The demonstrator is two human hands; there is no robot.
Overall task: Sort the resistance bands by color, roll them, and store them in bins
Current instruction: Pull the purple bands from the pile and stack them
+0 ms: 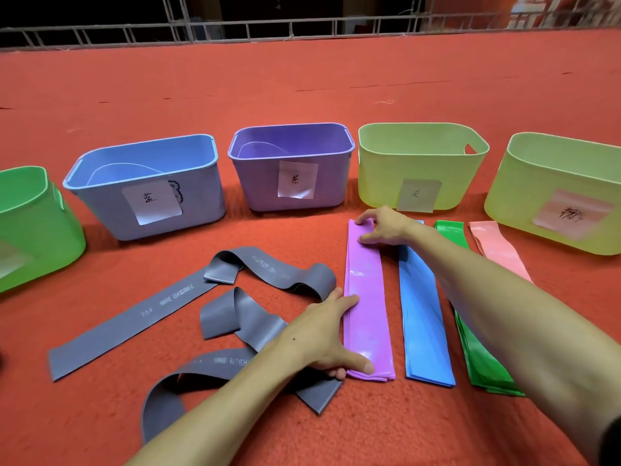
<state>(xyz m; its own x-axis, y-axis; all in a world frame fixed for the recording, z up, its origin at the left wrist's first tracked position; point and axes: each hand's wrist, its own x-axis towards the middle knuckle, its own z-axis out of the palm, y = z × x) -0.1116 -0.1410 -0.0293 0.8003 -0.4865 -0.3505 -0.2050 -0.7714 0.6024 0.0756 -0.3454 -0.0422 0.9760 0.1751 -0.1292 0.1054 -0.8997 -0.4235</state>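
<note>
A flat stack of purple bands lies lengthwise on the red carpet. My left hand grips its near left edge, thumb on top at the near end. My right hand pinches the far end of the same stack. To its right lie flat stacks of blue bands, green bands and pink bands, partly hidden by my right forearm. Several grey bands lie loose and twisted to the left.
Labelled bins stand in a row behind the bands: a green bin, a blue bin, a purple bin, a yellow-green bin and another yellow-green bin. A metal railing runs along the carpet's far edge.
</note>
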